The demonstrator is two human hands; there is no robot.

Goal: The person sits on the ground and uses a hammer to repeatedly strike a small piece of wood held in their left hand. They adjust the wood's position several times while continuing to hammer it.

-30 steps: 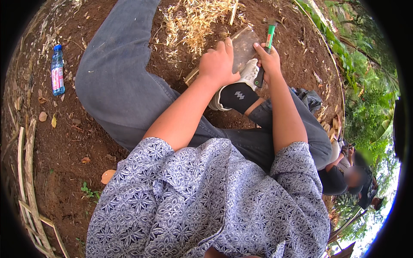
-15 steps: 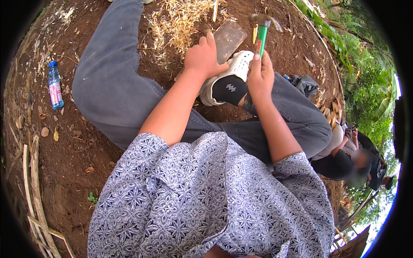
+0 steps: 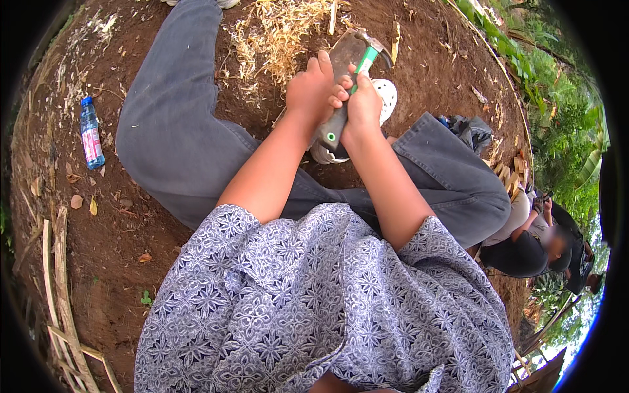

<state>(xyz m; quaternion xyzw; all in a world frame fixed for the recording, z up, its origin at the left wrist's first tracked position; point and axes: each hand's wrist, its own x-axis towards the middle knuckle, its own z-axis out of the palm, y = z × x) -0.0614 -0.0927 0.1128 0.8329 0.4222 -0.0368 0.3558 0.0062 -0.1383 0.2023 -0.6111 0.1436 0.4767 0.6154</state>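
In my right hand [image 3: 364, 108] is a claw hammer [image 3: 368, 60] with a green and dark handle. My fingers wrap the handle; its butt end points toward me and its metal head lies over the far end of a flat, dark brown block [image 3: 343, 51]. I cannot tell whether the head touches the block. My left hand [image 3: 309, 90] is closed on the block's left side, fingertips pointing away from me. Its thumb is hidden, and most of the block is covered by hands and hammer. Beside the block shows my white shoe [image 3: 385, 98].
Pale wood shavings [image 3: 278, 39] lie beyond my left hand on brown soil. A blue-capped plastic bottle [image 3: 91, 133] lies at left, above long wooden strips [image 3: 57, 295]. A dark bag [image 3: 470, 133] rests past my right knee. Other people [image 3: 534, 239] sit at far right near plants.
My right hand has brought the hammer left and inward, from upright beside the block to slanting over it. My left hand has stayed nearly in place; its thumb is now hidden.
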